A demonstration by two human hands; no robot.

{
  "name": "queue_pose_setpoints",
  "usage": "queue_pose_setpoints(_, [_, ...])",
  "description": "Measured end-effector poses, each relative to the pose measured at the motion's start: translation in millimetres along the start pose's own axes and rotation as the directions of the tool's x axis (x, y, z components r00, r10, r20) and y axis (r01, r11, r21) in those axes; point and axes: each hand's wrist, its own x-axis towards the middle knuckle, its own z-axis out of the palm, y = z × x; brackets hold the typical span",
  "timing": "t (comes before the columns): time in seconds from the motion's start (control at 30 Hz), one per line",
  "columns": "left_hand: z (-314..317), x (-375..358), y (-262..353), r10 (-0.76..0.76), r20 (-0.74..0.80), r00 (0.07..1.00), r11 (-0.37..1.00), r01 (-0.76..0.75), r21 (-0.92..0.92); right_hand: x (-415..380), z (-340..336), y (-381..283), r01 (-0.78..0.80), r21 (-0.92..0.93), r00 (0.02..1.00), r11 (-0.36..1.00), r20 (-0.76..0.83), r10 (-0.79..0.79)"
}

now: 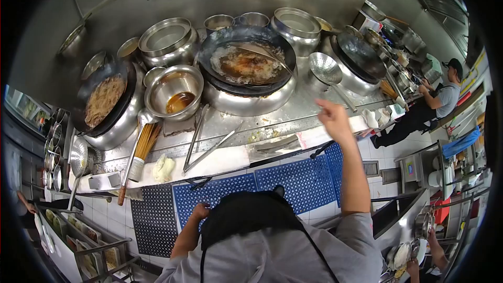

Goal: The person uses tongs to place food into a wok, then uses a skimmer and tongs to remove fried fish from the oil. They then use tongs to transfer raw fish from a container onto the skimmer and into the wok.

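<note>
My right hand (334, 119) is raised over the front edge of the steel counter, its index finger extended toward the left and nothing visible in it. Beyond it lies a perforated skimmer (326, 68), its handle pointing toward the hand. My left hand (200, 211) hangs low beside my apron, above the blue mat; its fingers look curled, and whether it holds anything is hidden. In the middle wok (246, 62), brown liquid bubbles around a utensil. A steel bowl (174, 93) with brown liquid stands left of that wok. Metal tongs (196, 139) lie near the counter's front edge.
At left, a wok (107, 96) holds brown food beside a bundle of sticks (148, 141). A dark wok (361, 55) sits at right. A co-worker (444, 97) stands at the far right. Other people's hands show at lower right and far left.
</note>
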Motion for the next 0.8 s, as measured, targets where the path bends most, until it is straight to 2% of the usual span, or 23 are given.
queue_pose_setpoints(0.03, [7,5,-16,0.049,0.009,0.999,0.997,-0.05,0.065,3,28,2,0.125,-0.127,0.987,0.984,-0.087,-0.137])
queue_pose_setpoints(0.07, [-3,-6,-7,0.169,0.062,0.984,0.978,-0.175,0.112,9,57,8,0.043,-0.195,0.993,0.98,-0.104,-0.064])
queue_pose_setpoints(0.17, [3,2,-14,0.148,0.124,0.981,0.956,-0.174,0.235,29,120,37,0.154,-0.381,0.956,0.912,-0.177,-0.235])
queue_pose_setpoints(0.2, [2,-8,-6,0.071,0.072,0.995,0.974,-0.085,0.209,36,129,34,0.077,-0.393,0.98,0.916,-0.139,-0.142])
queue_pose_setpoints(0.23, [-8,-20,19,-0.016,0.02,1.0,0.986,0.013,0.168,41,132,37,0.012,-0.413,0.994,0.911,-0.091,-0.055])
queue_pose_setpoints(0.3, [-10,-23,18,0.054,-0.038,0.998,0.988,-0.048,0.148,35,131,33,0.024,-0.428,0.997,0.904,-0.05,-0.05])
queue_pose_setpoints(0.37, [-9,-32,21,0.037,-0.134,0.99,0.998,-0.028,0.063,30,120,44,0.138,-0.477,0.987,0.868,-0.003,-0.159])
queue_pose_setpoints(0.4, [-9,-34,23,0.039,-0.174,0.984,0.999,-0.034,0.028,29,112,47,0.158,-0.475,0.986,0.866,0.032,-0.162])
queue_pose_setpoints(0.5, [-14,-36,33,-0.002,-0.158,0.987,1.0,0.001,-0.003,27,81,56,0.182,-0.485,0.982,0.856,0.125,-0.139])
queue_pose_setpoints(0.53, [-7,-31,23,0.081,-0.181,0.98,0.996,-0.074,0.046,24,75,57,0.184,-0.486,0.98,0.854,0.155,-0.123])
queue_pose_setpoints(0.63, [8,-35,4,0.027,-0.137,0.99,1.0,-0.026,0.005,11,70,54,0.143,-0.456,0.984,0.878,0.162,-0.076])
queue_pose_setpoints(0.73, [-3,-48,10,-0.006,0.065,0.998,0.984,-0.006,0.178,7,79,72,0.222,-0.395,0.975,0.891,0.065,-0.214])
queue_pose_setpoints(0.8, [15,-24,-23,-0.005,0.087,0.996,0.975,-0.015,0.222,5,78,72,0.199,-0.427,0.979,0.882,0.04,-0.201])
